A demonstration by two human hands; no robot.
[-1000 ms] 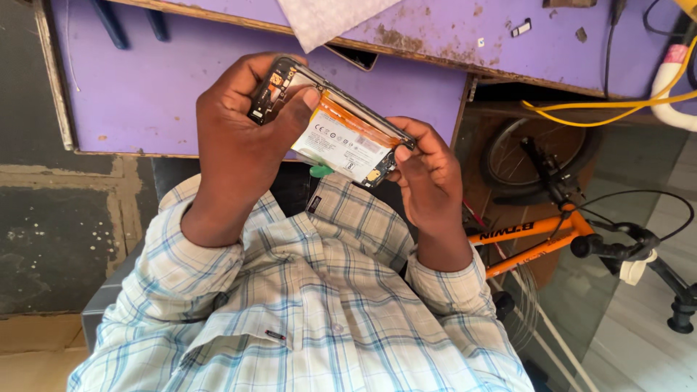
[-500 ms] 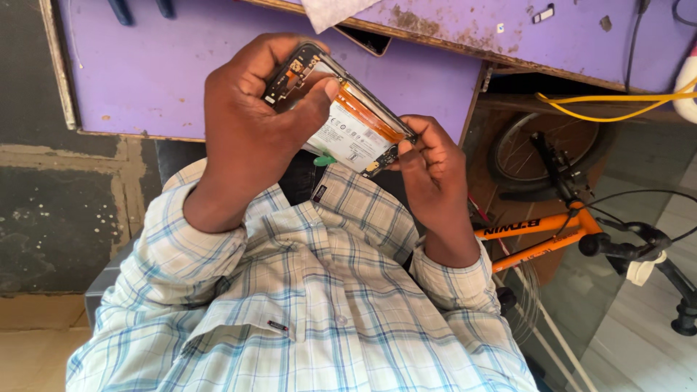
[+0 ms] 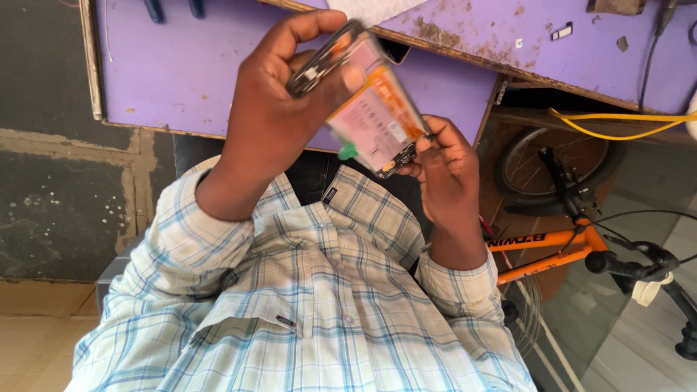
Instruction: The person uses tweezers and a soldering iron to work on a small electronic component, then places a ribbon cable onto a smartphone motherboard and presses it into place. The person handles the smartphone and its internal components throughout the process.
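phone (image 3: 367, 109), flat and opened, now sits higher against the purple table (image 3: 181, 72) and looks blurry; left hand (image 3: 279, 109) and right hand (image 3: 446, 167) fingers grip its ends.

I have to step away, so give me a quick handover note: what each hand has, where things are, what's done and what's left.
Left hand: grips the top end of the opened phone, raised over the purple bench.
Right hand: fingers pinch its lower end.
Done: back cover is off, the battery faces the camera.
Left: the phone is blurred, so any loose parts cannot be told; it is not yet closed.
Nearby: orange bicycle, yellow cable.
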